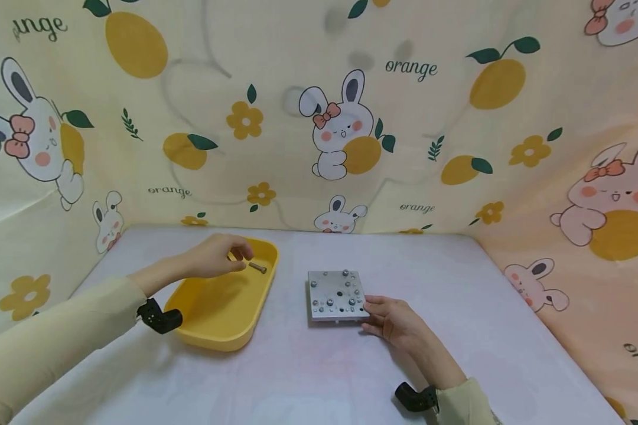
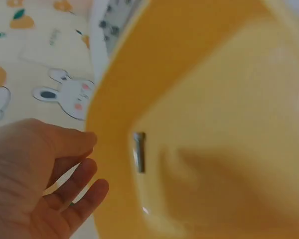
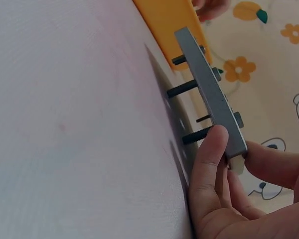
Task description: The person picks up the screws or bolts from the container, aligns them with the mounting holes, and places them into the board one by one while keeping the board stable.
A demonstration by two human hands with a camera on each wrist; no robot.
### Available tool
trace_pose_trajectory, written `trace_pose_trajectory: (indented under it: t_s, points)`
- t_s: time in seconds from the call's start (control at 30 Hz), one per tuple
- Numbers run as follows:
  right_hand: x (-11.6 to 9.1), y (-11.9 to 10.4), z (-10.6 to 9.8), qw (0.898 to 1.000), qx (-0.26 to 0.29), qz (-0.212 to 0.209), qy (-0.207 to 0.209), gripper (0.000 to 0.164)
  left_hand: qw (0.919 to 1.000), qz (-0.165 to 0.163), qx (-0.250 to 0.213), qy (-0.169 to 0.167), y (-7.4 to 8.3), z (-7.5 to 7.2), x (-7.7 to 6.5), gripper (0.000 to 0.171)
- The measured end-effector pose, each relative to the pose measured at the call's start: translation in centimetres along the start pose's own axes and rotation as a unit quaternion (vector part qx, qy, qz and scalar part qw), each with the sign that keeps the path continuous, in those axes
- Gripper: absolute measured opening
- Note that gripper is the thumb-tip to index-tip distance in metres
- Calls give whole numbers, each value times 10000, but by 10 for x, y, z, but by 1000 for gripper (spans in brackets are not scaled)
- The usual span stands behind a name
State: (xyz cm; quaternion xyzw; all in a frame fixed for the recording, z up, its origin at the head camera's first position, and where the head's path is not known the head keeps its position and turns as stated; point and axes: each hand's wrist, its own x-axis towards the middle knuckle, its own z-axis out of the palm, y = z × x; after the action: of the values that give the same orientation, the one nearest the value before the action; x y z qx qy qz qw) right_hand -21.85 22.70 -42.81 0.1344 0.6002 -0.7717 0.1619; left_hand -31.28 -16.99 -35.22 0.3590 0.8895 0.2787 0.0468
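Over the far end of a yellow tray (image 1: 228,342) hovers my left hand (image 1: 215,258), its fingers loosely bent and holding nothing. A single metal bolt (image 1: 257,268) lies inside the tray near those fingertips; in the left wrist view the bolt (image 2: 140,153) is apart from the hand (image 2: 45,179). My right hand (image 1: 401,323) pinches the near right corner of a square metal plate (image 1: 326,284) between thumb and fingers. Several bolt heads stand on the plate's top. In the right wrist view, threaded shanks (image 3: 182,89) stick out below the plate (image 3: 214,97), which is held above the table.
Both tray and plate are on or over a white-covered table (image 1: 319,378), the tray to the left of the plate. A printed cloth (image 1: 276,53) with rabbits and oranges hangs behind and at the sides. Each wrist carries a black camera (image 1: 159,317).
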Motion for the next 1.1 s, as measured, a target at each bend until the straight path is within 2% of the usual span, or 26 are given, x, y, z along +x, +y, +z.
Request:
trace_pose_trajectory:
  t_s: [0.13, 0.23, 0.43, 0.57, 0.8, 1.1]
  points:
    - [1, -2, -2, 10000, -46, 37, 33, 40, 9987, 78, -97, -498, -11, 4, 12, 18]
    - [2, -3, -2, 9999, -57, 86, 47, 40, 9971, 237, -160, -707, -18, 8, 22, 21]
    - [2, -4, -4, 9999, -76, 72, 9, 42, 9979, 256, -151, -574, -25, 15, 33, 24]
    - [0, -5, -6, 9999, -91, 61, 56, 41, 9978, 237, -110, -608, -25, 20, 41, 25]
    - [1, -4, -3, 9999, -64, 73, 63, 42, 9983, -57, -209, -548, -31, 29, 51, 25]
    - [2, -1, -2, 9998, -126, 60, 132, 40, 9949, -102, -638, -769, -37, 36, 55, 25]
